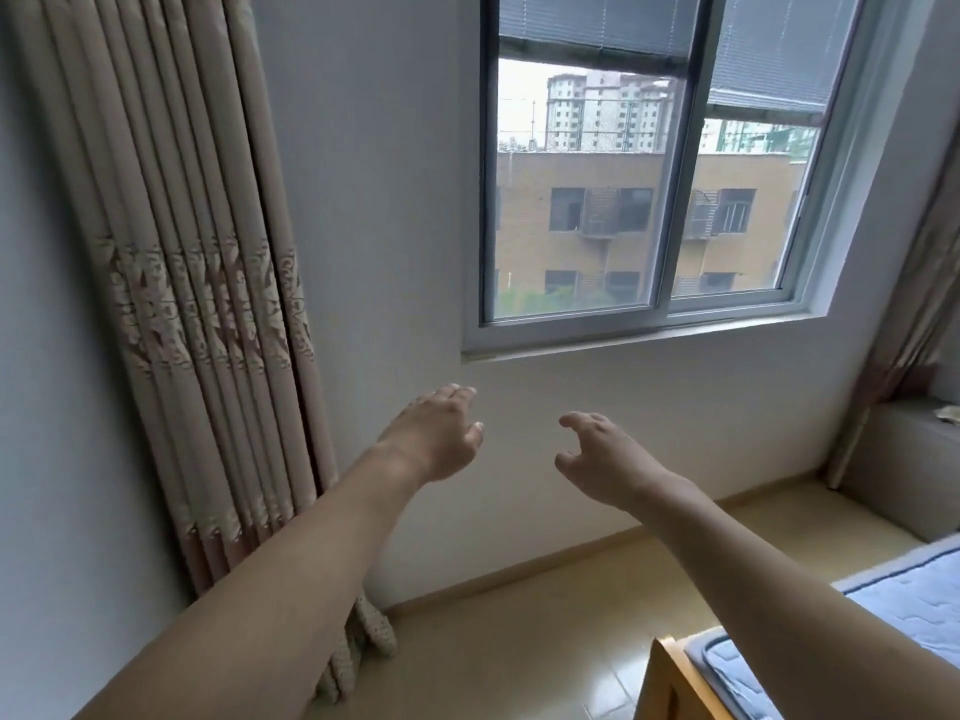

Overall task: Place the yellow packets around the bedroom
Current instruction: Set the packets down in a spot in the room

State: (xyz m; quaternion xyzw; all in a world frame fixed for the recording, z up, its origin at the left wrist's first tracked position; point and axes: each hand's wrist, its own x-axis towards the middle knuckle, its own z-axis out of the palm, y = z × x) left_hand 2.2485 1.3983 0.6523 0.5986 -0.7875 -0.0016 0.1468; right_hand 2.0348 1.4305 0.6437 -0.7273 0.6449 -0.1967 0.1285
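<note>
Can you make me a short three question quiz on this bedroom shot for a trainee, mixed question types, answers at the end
1. True or false: the left hand holds a yellow packet.
2. Which lies at the lower right corner of the view? A) the curtain B) the mattress C) the window
3. Fill in: both hands are raised in front of the wall, just below the window ____.

Key:
1. False. Its fingers are loosely bent and hold nothing; the right hand is empty too.
2. B. The curtain hangs on the left, and the window is higher up on the wall.
3. sill.
</note>
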